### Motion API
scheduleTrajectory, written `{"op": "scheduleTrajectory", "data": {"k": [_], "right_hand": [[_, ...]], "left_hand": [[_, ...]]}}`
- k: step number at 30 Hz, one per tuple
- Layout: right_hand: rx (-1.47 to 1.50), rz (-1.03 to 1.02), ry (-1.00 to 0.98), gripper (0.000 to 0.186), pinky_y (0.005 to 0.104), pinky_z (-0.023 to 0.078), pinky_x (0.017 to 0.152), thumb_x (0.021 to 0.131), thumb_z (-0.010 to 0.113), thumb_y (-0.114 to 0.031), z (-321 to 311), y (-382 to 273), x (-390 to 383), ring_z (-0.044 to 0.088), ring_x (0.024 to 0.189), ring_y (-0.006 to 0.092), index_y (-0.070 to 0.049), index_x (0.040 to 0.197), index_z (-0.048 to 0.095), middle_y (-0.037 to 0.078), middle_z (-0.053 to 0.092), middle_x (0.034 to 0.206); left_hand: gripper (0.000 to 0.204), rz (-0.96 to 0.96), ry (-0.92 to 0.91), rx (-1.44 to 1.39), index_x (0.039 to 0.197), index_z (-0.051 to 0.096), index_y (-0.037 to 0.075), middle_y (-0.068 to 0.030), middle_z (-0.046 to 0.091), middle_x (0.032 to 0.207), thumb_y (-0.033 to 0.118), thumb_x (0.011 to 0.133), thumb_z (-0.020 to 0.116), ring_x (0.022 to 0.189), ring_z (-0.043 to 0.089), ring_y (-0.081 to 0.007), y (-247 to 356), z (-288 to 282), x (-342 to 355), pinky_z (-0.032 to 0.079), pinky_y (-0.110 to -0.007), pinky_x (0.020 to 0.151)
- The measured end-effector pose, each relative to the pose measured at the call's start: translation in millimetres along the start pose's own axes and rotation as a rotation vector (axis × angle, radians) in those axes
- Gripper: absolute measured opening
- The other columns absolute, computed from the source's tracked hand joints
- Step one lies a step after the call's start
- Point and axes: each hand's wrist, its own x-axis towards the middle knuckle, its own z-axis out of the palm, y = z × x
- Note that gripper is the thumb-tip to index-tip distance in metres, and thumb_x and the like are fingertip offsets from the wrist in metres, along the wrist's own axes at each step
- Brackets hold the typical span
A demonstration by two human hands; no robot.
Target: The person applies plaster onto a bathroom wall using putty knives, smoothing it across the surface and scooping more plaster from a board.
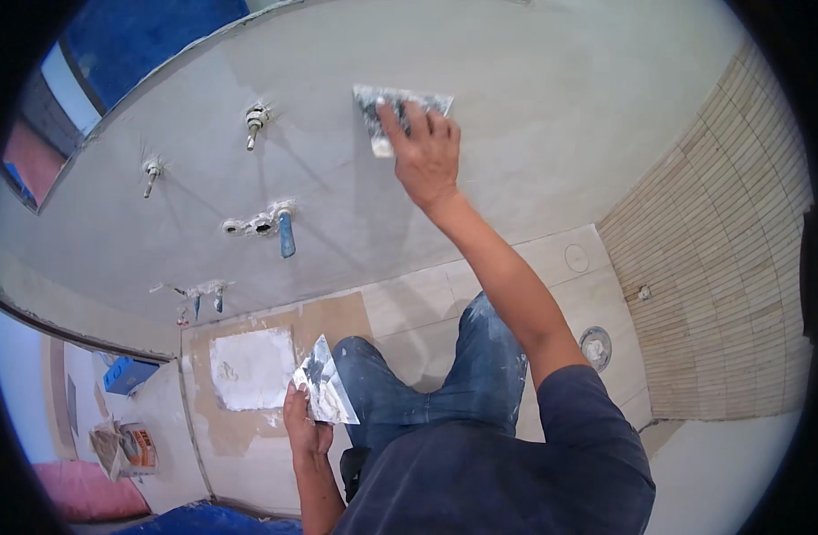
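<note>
Right grip [429, 167] clamped on smeared filling blade [367, 101], 12 o'clock, fingers [392, 125] spread, apparently for even pressure on grey wall [534, 116] | Left grip [307, 430] clamped on second blade [327, 385], 7 o'clock, smeared side up, likely serving as palette

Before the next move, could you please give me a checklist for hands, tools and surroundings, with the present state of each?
1. Right hand grips the upper scraper: ok.
2. Left hand holds the lower scraper: ok.
3. Lower scraper clean: not ok, smeared.
4. Upper scraper's edge flat against the wall: cannot tell.
5. Upper scraper apart from the pipe fittings: ok, they are to its left.
6. Floor drain unblocked: cannot tell.
</note>
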Motion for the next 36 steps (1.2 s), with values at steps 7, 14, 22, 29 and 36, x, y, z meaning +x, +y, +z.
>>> {"op": "scheduleTrajectory", "data": {"k": [7, 14, 22, 29, 36], "right_hand": [[0.06, -0.221, -0.255, 0.061, 0.0462, 0.045, 0.094, 0.085, 0.064, -0.006, 4, -7, -119, 0.054, 0.115, 0.0283, -0.021, 0.144, 0.064, 0.006, 0.061, 0.132], [0.207, 0.465, -0.089, 0.06, 0.0476, 0.047, 0.099, 0.085, 0.063, 0.001, -35, 34, -55, 0.056, 0.119, 0.0345, -0.013, 0.144, 0.063, 0.011, 0.06, 0.133], [0.129, 0.601, -0.015, 0.068, 0.0497, 0.045, 0.101, 0.079, 0.067, 0.002, 24, -11, -81, 0.051, 0.122, 0.0342, -0.014, 0.145, 0.062, 0.011, 0.055, 0.139], [0.201, 0.091, -0.39, 0.067, 0.0485, 0.044, 0.096, 0.078, 0.065, 0.002, -3, -20, -153, 0.053, 0.119, 0.0309, -0.017, 0.143, 0.064, 0.009, 0.057, 0.138], [0.353, 0.989, 0.158, 0.041, 0.0476, 0.042, 0.112, 0.104, 0.056, -0.01, -18, 147, -153, 0.055, 0.13, 0.0407, 0.002, 0.143, 0.059, 0.022, 0.06, 0.138]], "left_hand": [[0.036, 0.009, -0.039, -0.024, 0.139, 0.054, 0.001, -0.0121, 0.069, 0.125, 0.014, 0.106, 0.048, 0.11, 0.072, -0.0231, 3, 9, 1, 0.06, -0.04, 0.095], [0.037, 0.001, 0.008, 0.008, 0.139, 0.054, 0.001, -0.0117, 0.07, 0.123, 0.015, 0.105, 0.048, 0.106, 0.073, -0.0226, 1, -8, -2, 0.061, -0.039, 0.09], [0.037, 0.02, -0.006, -0.007, 0.139, 0.054, 0.001, -0.0114, 0.07, 0.124, 0.016, 0.106, 0.048, 0.109, 0.072, -0.0222, 1, 4, -2, 0.06, -0.038, 0.094], [0.038, -0.001, -0.022, 0.021, 0.141, 0.054, 0.002, -0.0114, 0.07, 0.124, 0.016, 0.106, 0.048, 0.108, 0.073, -0.0229, 1, 2, 3, 0.061, -0.039, 0.091], [0.038, 0.014, 0.023, 0.03, 0.14, 0.056, 0.003, -0.011, 0.069, 0.129, 0.02, 0.107, 0.05, 0.114, 0.071, -0.0235, -3, -20, 0, 0.058, -0.038, 0.098]]}}
